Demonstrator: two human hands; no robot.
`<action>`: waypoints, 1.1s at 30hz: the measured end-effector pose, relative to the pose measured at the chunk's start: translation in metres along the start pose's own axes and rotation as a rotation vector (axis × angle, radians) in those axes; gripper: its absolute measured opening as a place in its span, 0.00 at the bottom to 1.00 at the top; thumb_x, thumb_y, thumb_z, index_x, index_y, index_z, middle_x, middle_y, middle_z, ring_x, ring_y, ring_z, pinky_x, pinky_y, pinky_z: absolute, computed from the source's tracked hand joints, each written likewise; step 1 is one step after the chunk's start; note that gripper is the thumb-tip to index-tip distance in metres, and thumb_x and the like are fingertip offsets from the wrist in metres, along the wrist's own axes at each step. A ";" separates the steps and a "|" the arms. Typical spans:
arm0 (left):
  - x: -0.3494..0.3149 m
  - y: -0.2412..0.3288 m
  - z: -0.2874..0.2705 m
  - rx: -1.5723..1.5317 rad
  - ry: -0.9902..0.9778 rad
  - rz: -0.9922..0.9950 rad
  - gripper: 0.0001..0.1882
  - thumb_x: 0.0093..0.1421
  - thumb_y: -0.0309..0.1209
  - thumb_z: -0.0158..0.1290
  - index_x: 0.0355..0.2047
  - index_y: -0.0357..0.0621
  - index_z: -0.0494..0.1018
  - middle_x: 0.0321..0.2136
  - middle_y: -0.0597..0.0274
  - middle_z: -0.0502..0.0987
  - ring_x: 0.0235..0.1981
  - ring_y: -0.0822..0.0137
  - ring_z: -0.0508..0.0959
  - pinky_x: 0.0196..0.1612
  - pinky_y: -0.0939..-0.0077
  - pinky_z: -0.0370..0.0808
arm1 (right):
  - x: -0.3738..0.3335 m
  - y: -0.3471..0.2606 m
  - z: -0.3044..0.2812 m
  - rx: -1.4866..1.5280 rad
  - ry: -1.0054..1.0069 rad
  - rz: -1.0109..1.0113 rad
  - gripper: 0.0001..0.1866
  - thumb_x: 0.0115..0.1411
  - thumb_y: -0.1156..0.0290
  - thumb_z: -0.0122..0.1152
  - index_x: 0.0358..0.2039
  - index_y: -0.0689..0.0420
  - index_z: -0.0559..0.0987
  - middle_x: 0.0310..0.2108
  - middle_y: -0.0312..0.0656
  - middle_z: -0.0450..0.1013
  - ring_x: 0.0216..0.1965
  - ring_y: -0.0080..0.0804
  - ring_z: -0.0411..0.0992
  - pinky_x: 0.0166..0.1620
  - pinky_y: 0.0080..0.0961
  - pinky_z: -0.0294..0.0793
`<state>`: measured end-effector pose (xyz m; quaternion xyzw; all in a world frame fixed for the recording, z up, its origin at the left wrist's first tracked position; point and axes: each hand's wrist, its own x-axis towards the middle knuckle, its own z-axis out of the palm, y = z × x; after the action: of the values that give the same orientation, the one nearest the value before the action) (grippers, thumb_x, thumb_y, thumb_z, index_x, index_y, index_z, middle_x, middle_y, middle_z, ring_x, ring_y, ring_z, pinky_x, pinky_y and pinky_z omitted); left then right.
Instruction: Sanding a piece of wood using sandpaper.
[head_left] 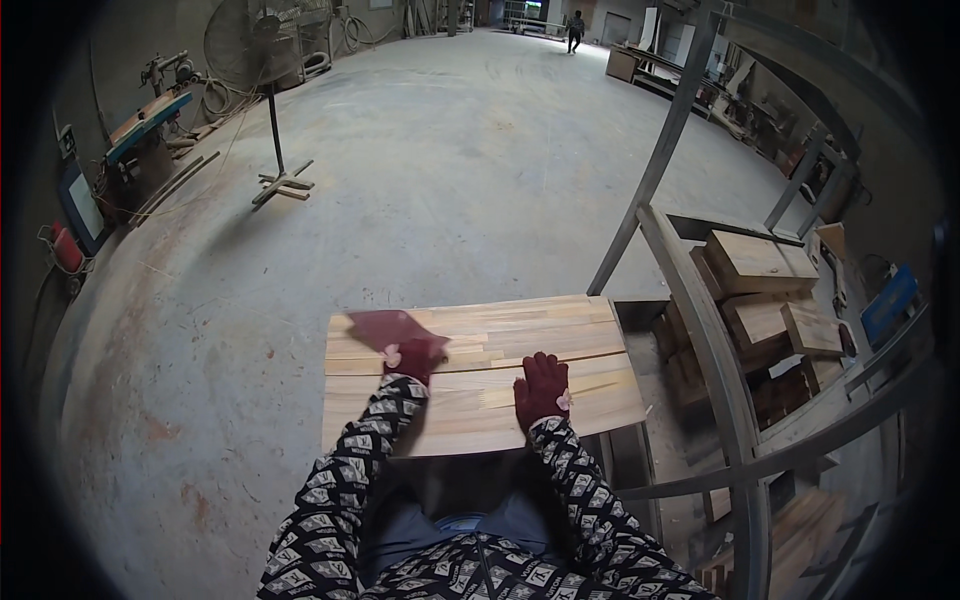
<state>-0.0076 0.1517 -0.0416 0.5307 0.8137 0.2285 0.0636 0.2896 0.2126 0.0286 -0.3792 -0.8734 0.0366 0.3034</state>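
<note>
Two pale wooden boards made of glued strips lie side by side in front of me, the far board (540, 325) and the near board (480, 405), with a dark seam between them. My left hand (415, 362), in a dark red glove, is closed on a reddish-brown sheet of sandpaper (395, 325) over the left part of the far board. Hand and sheet are slightly blurred, and the fingers are partly hidden. My right hand (543, 388), gloved alike, rests flat on the boards near the seam, fingers stretched out.
A metal frame rack (700, 340) rises at my right, with stacked wooden pieces (765, 262) inside. A pedestal fan (277, 150) stands far left, beyond the boards. A red cylinder (66, 247) is by the left wall. A person (575, 32) is far back.
</note>
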 end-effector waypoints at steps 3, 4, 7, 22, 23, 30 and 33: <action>-0.029 0.061 -0.038 -0.068 0.146 0.171 0.18 0.67 0.35 0.55 0.57 0.56 0.80 0.48 0.49 0.84 0.48 0.48 0.84 0.54 0.51 0.77 | -0.003 0.003 0.004 0.027 0.005 0.001 0.15 0.54 0.70 0.63 0.43 0.59 0.76 0.42 0.47 0.71 0.48 0.50 0.69 0.53 0.48 0.66; -0.035 0.076 -0.052 -0.250 0.134 0.078 0.18 0.68 0.35 0.54 0.58 0.55 0.79 0.48 0.49 0.84 0.49 0.49 0.84 0.54 0.54 0.77 | -0.005 0.005 0.008 0.054 0.030 -0.006 0.16 0.54 0.70 0.63 0.43 0.59 0.76 0.42 0.47 0.71 0.48 0.50 0.69 0.53 0.48 0.66; -0.051 0.109 -0.087 -0.693 0.087 -0.084 0.20 0.70 0.36 0.54 0.59 0.45 0.77 0.47 0.51 0.85 0.48 0.58 0.84 0.51 0.65 0.78 | -0.012 0.016 0.022 0.060 -0.002 0.001 0.18 0.54 0.69 0.65 0.45 0.59 0.76 0.44 0.46 0.72 0.48 0.50 0.69 0.54 0.49 0.66; -0.106 0.098 -0.071 -1.198 0.032 -0.069 0.23 0.73 0.34 0.49 0.64 0.36 0.70 0.54 0.48 0.80 0.53 0.52 0.82 0.59 0.60 0.79 | -0.011 -0.026 -0.006 1.326 -0.191 0.304 0.40 0.76 0.52 0.55 0.76 0.65 0.55 0.73 0.53 0.62 0.74 0.42 0.61 0.74 0.38 0.59; -0.108 0.099 -0.069 -0.917 0.077 0.118 0.22 0.75 0.34 0.45 0.64 0.36 0.69 0.54 0.46 0.80 0.52 0.51 0.82 0.59 0.60 0.78 | -0.011 -0.037 -0.007 1.289 -0.232 0.306 0.39 0.74 0.55 0.58 0.75 0.64 0.58 0.71 0.51 0.65 0.71 0.40 0.64 0.72 0.36 0.63; -0.120 0.119 -0.076 -1.733 -0.314 -0.282 0.31 0.70 0.37 0.60 0.68 0.37 0.65 0.58 0.49 0.77 0.58 0.54 0.79 0.60 0.57 0.80 | -0.009 -0.071 0.011 1.184 -0.100 0.439 0.41 0.68 0.61 0.68 0.74 0.64 0.61 0.67 0.54 0.70 0.64 0.38 0.72 0.65 0.33 0.72; -0.126 0.113 -0.078 -1.444 -0.239 -0.259 0.31 0.71 0.39 0.58 0.67 0.35 0.65 0.54 0.52 0.79 0.53 0.58 0.82 0.58 0.58 0.82 | -0.008 -0.070 0.019 1.220 -0.063 0.406 0.40 0.67 0.61 0.68 0.73 0.64 0.62 0.66 0.54 0.71 0.64 0.37 0.72 0.65 0.33 0.73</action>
<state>0.1137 0.0529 0.0600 0.2778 0.5046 0.6379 0.5111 0.2385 0.1608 0.0300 -0.2951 -0.6150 0.5944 0.4259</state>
